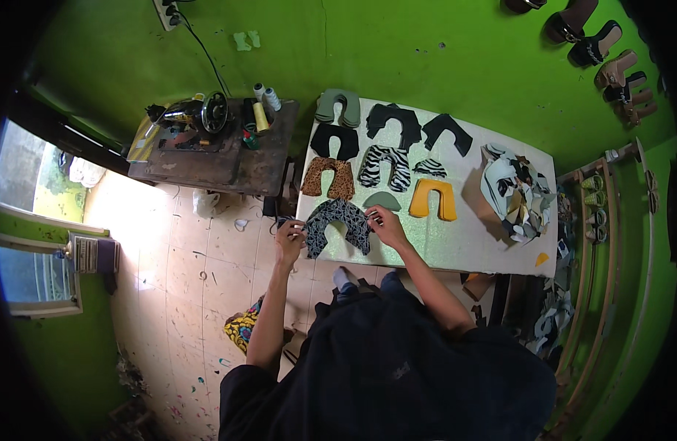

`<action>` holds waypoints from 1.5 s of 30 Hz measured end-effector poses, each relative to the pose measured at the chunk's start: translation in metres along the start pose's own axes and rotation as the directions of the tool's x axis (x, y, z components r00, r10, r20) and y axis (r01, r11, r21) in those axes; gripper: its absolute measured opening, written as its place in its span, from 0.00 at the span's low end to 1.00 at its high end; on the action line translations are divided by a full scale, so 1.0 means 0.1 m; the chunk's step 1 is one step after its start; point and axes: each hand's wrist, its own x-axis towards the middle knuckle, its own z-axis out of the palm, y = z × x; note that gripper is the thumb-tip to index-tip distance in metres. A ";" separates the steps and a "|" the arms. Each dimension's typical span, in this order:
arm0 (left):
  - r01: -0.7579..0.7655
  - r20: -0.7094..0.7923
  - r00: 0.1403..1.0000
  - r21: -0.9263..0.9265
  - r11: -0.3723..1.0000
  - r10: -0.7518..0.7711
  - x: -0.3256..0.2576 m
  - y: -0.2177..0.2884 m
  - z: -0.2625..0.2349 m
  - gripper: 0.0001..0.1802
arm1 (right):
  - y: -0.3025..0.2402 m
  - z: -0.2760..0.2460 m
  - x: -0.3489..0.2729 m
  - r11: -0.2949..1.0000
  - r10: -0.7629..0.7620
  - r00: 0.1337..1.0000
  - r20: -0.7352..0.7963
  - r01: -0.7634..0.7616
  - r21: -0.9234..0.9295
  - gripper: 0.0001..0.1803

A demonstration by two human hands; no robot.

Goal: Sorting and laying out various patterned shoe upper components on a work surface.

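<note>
My left hand [289,234] grips the left edge of a dark patterned U-shaped shoe-upper piece [337,218] at the near edge of the white table [470,246]. My right hand [384,223] holds the same piece at its right leg. Beyond it lie other cut uppers: a leopard-print one [329,177], a zebra-striped one [384,166], a yellow one [433,198], several black ones [394,121] and a grey-green one [338,105]. A small grey-green half-round piece [382,200] lies just past my right hand.
A pile of fabric scraps [516,191] sits at the table's right end. A black sewing machine [193,114] and thread cones [263,103] stand on a dark bench [228,162] to the left. Sandals [606,51] hang on the green wall; a shoe rack [595,206] stands right.
</note>
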 end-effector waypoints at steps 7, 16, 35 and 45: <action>0.015 -0.005 1.000 0.030 0.999 -0.014 0.31 -0.28 -0.04 0.16 | 0.14 0.22 0.15 0.998 0.059 0.998 -0.001 -0.059 -0.038 0.17; -0.012 0.004 1.000 0.203 0.979 0.012 0.58 -0.52 0.05 0.14 | 0.45 0.32 0.18 0.988 0.056 0.998 -0.019 -0.058 -0.146 0.21; -0.054 0.035 0.998 0.175 0.983 0.048 0.52 -0.61 -0.07 0.12 | 0.33 0.34 0.21 0.992 0.047 0.999 0.019 -0.045 -0.117 0.19; -0.100 -0.011 0.994 0.310 0.945 0.109 0.53 -0.79 -0.06 0.12 | 0.20 0.39 0.19 0.959 -0.043 0.998 0.039 0.052 -0.277 0.17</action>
